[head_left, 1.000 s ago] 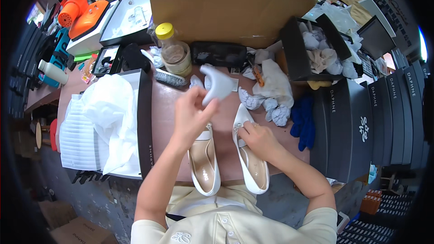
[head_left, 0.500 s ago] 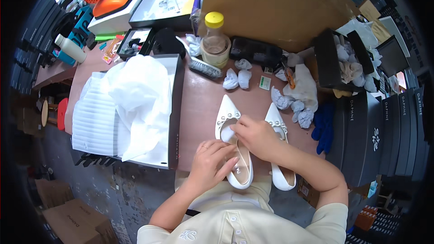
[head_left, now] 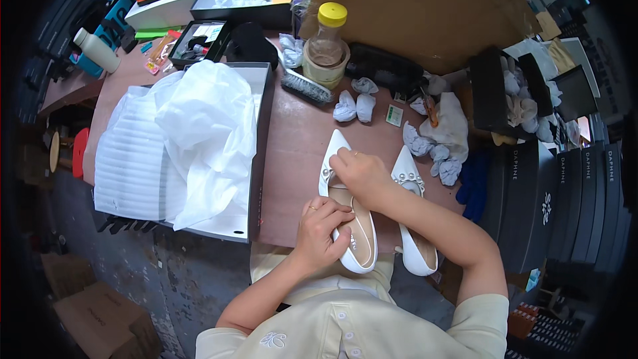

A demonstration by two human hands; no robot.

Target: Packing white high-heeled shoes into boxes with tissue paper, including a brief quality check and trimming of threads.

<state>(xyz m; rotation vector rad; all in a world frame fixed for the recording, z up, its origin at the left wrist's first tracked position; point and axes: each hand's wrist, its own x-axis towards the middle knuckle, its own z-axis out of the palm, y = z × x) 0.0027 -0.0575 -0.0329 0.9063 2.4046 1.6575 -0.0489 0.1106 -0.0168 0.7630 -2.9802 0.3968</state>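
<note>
Steadying the white shoe (head_left: 362, 231) near the edge of the table (head_left: 292, 159), left of its mate (head_left: 416, 249), the left hand (head_left: 320, 231) clasps its rim; the right hand (head_left: 359, 174) bends over the toe opening, any hold hidden. Gentle, even pressure should spare the beads (head_left: 326, 173).

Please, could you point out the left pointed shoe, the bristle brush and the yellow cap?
Left pointed shoe (head_left: 362, 234), head view: insole, heel half.
Bristle brush (head_left: 307, 86), head view: grey bristles.
Yellow cap (head_left: 332, 14), head view: its top.
</note>
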